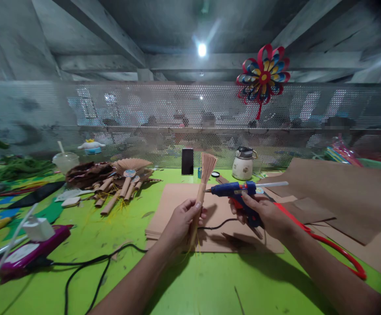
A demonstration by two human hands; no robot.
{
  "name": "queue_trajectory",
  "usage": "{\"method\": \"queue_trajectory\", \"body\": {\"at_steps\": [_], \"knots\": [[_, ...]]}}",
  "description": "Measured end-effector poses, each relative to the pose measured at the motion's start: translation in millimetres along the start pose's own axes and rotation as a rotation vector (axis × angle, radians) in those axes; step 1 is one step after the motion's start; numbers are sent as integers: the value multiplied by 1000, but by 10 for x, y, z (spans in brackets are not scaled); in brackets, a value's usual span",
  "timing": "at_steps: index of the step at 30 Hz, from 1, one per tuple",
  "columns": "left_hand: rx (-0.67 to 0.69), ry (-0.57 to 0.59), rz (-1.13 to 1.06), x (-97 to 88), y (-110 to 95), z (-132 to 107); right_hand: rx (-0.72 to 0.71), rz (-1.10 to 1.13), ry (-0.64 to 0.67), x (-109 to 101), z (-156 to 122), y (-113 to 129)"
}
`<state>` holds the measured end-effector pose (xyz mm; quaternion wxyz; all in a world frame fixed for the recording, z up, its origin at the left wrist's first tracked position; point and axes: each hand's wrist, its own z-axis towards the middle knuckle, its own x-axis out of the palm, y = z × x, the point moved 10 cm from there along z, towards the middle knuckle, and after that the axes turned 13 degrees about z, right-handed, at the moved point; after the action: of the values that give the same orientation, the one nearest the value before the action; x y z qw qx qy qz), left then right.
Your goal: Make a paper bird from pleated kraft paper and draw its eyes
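Observation:
In my left hand [187, 217] is a brown paper fan [207, 169], held upright by its rolled handle, its pleats partly folded together. Yellow strings hang below the handle. My right hand [259, 210] is closed around a blue hot glue gun [234, 189], with a clear glue stick poking out at the back. The gun's nozzle points left and lies at the top of the fan's handle; whether it touches I cannot tell. Under both hands is a stack of brown kraft paper [173, 201]. Red scissor handles [337, 249] show beside my right forearm.
Several finished paper fans [124, 181] lie in a pile at the left. A purple power strip [36, 253] with a white plug and black cables sits at front left. Behind the paper stand a phone [187, 162] and a white jar [242, 165]. Large brown sheets [341, 192] cover the right.

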<state>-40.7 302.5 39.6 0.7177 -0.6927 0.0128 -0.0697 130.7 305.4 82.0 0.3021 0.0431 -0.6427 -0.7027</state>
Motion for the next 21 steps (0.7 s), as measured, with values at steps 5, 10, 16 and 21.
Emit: {"method": "queue_trajectory", "body": {"at_steps": [5, 10, 16, 21], "knots": [[8, -58, -43, -36, -35, -19, -32, -46, -22, -1, 1, 48], [10, -144, -74, -113, -37, -26, -190, -474, -263, -364, 51, 203], [30, -218, -69, -227, -13, 15, -412, -1086, -301, -628, 223, 143], [26, -219, -47, -239, -5, 24, -333, -1200, -306, -761, 453, -63]]}}
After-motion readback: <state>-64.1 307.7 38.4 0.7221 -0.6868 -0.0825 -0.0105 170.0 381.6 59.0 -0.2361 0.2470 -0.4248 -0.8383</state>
